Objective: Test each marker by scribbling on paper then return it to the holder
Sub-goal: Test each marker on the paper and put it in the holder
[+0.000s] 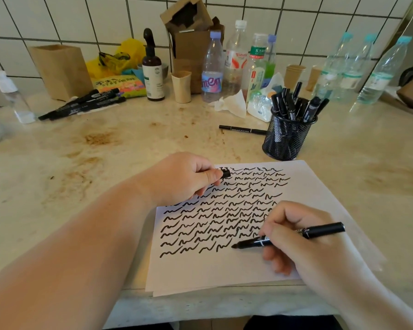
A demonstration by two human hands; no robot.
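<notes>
Right hand (293, 236) pinches a black marker (289, 236), tip on the scribbled paper (200, 270); left hand (184, 177) pinches its cap (225, 173). Behind the paper, a mesh holder (286, 136) of markers stands before a "Wahaha" bottle (235, 60).

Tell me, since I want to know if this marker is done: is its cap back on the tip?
No. The marker in the right hand shows a bare tip over the paper, and the left hand pinches the cap.

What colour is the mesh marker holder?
Black, a wire-mesh cup; clearest in the head view.
</notes>
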